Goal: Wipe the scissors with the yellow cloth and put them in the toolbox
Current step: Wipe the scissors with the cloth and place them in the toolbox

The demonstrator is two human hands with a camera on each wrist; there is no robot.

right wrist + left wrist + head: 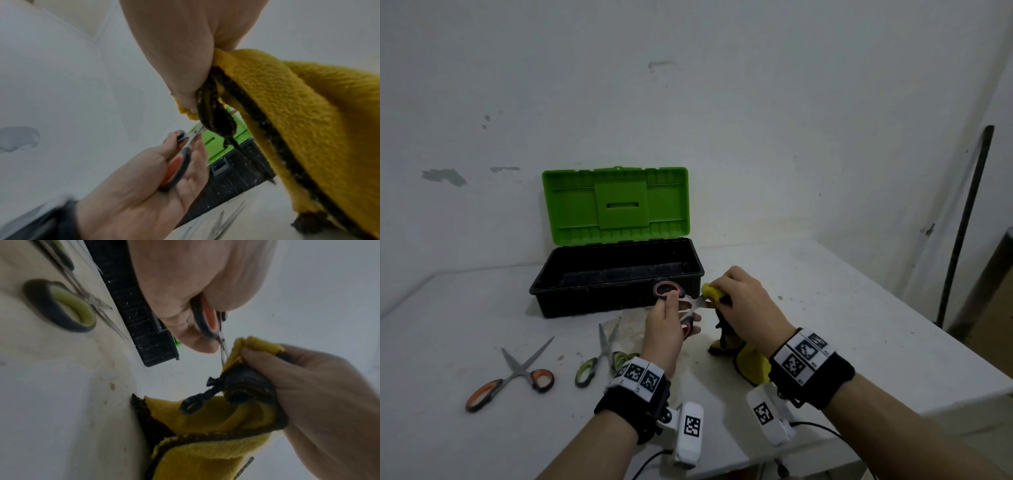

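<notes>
Red-handled scissors (pixel 677 306) in left hand (pixel 664 329), blades inside right hand (pixel 746 308) yellow cloth (pixel 714 293)

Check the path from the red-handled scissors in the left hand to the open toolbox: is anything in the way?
Nothing visible blocks it. The red-handled scissors sit just in front of the toolbox, whose lid is up. Only the yellow cloth, gripped by the right hand, is wrapped on the blades.

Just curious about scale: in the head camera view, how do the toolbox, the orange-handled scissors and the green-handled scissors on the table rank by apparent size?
1. Toolbox, clearly largest.
2. Orange-handled scissors and green-handled scissors: they look alike; the green pair is partly hidden by the left wrist, so I won't rank them.
</notes>
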